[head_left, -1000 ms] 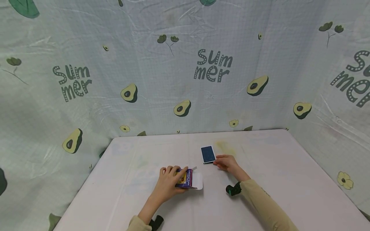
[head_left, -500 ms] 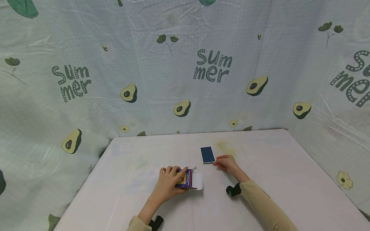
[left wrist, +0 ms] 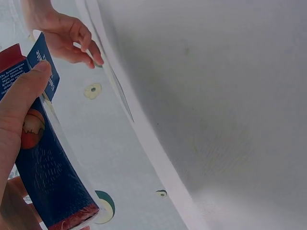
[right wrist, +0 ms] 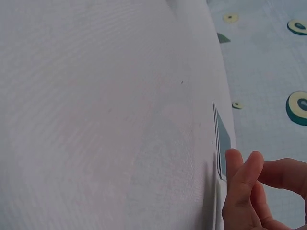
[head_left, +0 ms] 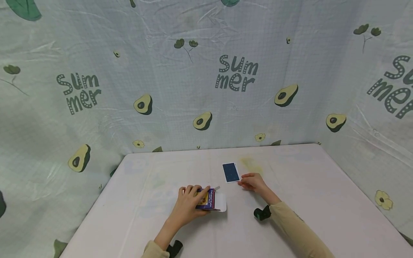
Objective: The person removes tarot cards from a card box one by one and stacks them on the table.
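My left hand [head_left: 187, 202] grips a purple-blue tarot card box [head_left: 204, 201], which lies with its open end and white flap [head_left: 221, 202] to the right. In the left wrist view, the thumb presses the blue flap of the box [left wrist: 53, 167]. Beyond the box is a thin set of dark blue-backed playing cards [head_left: 231, 172] with white borders, one edge showing slightly offset. My right hand [head_left: 253, 182] pinches at their near right corner, its thumb and fingers close together; the exact contact is partly hidden in the right wrist view, where the cards [right wrist: 223, 139] appear nearly edge-on.
The table [head_left: 155, 200] has a white cover with a yellowish stain [head_left: 251, 165] behind the right hand. A curtain printed with avocados [head_left: 202, 121] hangs along the back and sides. A dark wrist device [head_left: 262, 213] sits under the right wrist.
The cards shift slightly by the right hand, their far end moving a little and a second card edge now showing at the right. The left hand and box stay still.
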The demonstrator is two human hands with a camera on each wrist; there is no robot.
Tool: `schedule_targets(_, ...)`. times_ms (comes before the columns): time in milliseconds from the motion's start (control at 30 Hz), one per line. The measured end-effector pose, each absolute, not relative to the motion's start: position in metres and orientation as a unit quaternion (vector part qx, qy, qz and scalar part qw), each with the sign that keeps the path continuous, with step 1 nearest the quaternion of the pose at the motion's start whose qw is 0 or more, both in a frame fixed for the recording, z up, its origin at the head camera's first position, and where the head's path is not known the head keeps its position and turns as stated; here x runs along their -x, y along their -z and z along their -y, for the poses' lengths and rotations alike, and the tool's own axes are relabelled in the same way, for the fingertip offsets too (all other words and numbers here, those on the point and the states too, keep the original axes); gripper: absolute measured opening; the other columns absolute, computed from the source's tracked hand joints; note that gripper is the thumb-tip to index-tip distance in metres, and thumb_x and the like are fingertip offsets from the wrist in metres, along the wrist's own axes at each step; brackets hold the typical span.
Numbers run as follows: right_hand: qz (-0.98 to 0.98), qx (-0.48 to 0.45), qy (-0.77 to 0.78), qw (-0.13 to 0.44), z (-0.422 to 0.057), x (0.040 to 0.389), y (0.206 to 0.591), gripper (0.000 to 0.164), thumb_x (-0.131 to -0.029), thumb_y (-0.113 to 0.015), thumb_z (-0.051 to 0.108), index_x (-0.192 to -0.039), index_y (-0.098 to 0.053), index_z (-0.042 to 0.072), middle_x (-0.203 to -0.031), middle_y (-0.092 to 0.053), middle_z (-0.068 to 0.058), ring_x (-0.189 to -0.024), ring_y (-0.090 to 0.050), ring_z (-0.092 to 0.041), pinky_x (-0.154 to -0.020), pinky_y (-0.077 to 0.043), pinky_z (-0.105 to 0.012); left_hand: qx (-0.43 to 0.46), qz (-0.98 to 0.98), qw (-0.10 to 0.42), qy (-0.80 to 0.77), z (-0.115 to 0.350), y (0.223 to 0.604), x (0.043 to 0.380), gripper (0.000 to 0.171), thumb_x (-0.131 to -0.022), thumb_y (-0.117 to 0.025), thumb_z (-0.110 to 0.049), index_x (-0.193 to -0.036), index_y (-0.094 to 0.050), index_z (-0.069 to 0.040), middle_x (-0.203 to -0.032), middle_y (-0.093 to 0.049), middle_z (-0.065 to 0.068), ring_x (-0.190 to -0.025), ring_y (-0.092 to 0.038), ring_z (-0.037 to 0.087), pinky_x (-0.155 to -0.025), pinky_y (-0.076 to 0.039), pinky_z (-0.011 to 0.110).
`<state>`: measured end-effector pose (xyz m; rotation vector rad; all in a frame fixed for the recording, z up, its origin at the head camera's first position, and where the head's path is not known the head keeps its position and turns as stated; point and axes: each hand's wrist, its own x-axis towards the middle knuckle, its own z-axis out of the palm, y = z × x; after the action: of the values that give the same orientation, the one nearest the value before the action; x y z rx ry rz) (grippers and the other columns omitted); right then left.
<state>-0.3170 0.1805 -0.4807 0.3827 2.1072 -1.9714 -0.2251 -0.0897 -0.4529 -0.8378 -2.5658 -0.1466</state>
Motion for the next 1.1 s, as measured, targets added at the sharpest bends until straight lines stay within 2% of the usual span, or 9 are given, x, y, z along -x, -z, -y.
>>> schedule_targets(267, -0.737, -0.098, 0.658, 0.117, -0.182, 0.307, 0.473, 0.034, -0.086, -0.056, 0.007, -0.115, -0.051, -0.008, -0.092, -0.069, -0.013, -0.078, -0.068, -0.015, -0.064, -0.05, -0.021, 0.303, 0.925, 0.222, 0.049, 0.089, 0.452, 0.226, 0.077, -0.061, -0.074, -0.053, -0.128, -0.049, -0.025, -0.109, -0.054, 0.001, -0.096, -0.047, 0.019, -0.081, -0.033, 0.042)
schedule_targets(633, -0.74, -0.058, 0.657, 0.129, -0.182, 0.285, 0.469, 0.033, -0.085, -0.059, 0.012, -0.113, -0.053, -0.005, -0.099, -0.067, -0.016, -0.078, -0.067, -0.013, -0.065, -0.051, -0.022, 0.3, 0.927, 0.218, 0.052, 0.09, 0.452, 0.224, 0.078, -0.061, -0.075, -0.052, -0.129, -0.047, -0.026, -0.109, -0.053, 0.001, -0.096, -0.047, 0.02, -0.082, -0.033, 0.042)
schedule_targets(833, -0.74, -0.015, 0.657, 0.141, -0.183, 0.272, 0.457, 0.041, -0.085, -0.059, 0.014, -0.117, -0.049, -0.009, -0.109, -0.061, -0.022, -0.081, -0.067, -0.013, -0.068, -0.051, -0.023, 0.301, 0.926, 0.223, 0.054, 0.09, 0.449, 0.224, 0.078, -0.061, -0.076, -0.05, -0.129, -0.048, -0.025, -0.109, -0.053, 0.002, -0.096, -0.047, 0.019, -0.082, -0.034, 0.043)
schedule_targets(1100, -0.755, 0.027, 0.639, 0.145, -0.18, 0.258, 0.451, 0.043, -0.085, -0.059, 0.017, -0.117, -0.049, -0.009, -0.114, -0.057, -0.026, -0.087, -0.066, -0.018, -0.077, -0.052, -0.031, 0.301, 0.927, 0.217, 0.049, 0.09, 0.448, 0.224, 0.077, -0.061, -0.075, -0.051, -0.128, -0.048, -0.024, -0.108, -0.053, 0.002, -0.096, -0.047, 0.02, -0.082, -0.034, 0.043)
